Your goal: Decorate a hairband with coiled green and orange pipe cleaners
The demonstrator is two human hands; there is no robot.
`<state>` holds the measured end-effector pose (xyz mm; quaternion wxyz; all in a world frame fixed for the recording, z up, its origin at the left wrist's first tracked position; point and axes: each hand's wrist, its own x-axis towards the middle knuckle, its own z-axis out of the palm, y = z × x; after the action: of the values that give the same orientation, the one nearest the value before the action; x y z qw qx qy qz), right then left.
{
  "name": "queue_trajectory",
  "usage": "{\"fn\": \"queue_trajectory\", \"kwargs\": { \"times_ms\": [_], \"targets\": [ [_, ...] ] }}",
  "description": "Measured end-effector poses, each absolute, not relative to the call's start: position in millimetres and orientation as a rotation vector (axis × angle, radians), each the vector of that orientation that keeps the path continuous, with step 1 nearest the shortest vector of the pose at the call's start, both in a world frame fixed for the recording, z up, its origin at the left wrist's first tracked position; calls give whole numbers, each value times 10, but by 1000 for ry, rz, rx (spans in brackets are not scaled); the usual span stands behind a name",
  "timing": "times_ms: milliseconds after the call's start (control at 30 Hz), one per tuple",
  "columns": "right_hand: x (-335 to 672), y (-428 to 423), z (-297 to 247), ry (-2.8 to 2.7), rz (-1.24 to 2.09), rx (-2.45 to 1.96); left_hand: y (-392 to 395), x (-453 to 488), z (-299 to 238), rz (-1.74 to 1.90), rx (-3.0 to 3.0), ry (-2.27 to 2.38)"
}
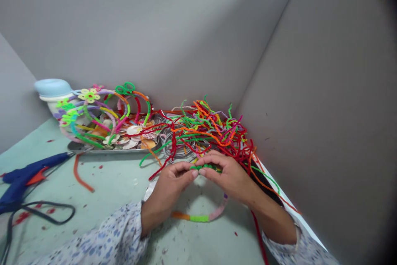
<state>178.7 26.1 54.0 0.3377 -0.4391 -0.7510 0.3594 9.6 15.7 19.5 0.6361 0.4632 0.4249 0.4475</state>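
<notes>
My left hand (175, 180) and my right hand (226, 174) meet near the middle of the view, thumbs and forefingers pinched on a green pipe cleaner (203, 168) bent into small bumps. Below them curves a wrapped hoop (199, 218) in orange, lime, pink and purple. Its upper ends disappear behind my hands, so I cannot tell how the green piece joins it. Just beyond my fingers lies a tangled heap of pipe cleaners (214, 126), mostly red, orange and green, beside a coil of silver wire (180, 145).
At the back left, finished-looking hoops with flowers (89, 95) lean over a metal tray (108, 151) of shells. Behind them stands a white container with a blue lid (54, 88). A blue glue gun (21, 182) with its cord lies left, near a loose orange pipe cleaner (80, 176). Grey walls rise behind.
</notes>
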Motion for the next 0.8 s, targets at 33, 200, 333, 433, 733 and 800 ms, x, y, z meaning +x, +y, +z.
{"fn": "queue_trajectory", "kwargs": {
  "times_ms": [33,200,333,433,733,800],
  "targets": [
    [1786,262,535,-1956,940,-1142,158,92,186,1016,1050,964],
    [1770,253,525,-1954,940,-1122,153,71,152,1006,1058,926],
    [1759,239,530,-1944,952,-1107,148,68,149,1018,1068,904],
    [1760,233,531,-1922,964,-1134,151,72,146,1032,1068,892],
    [1923,295,658,-1650,1259,-1183,170,58,179,1050,967,870],
    [1931,298,679,-1652,1257,-1226,166,57,199,1035,951,858]
  ]
}}
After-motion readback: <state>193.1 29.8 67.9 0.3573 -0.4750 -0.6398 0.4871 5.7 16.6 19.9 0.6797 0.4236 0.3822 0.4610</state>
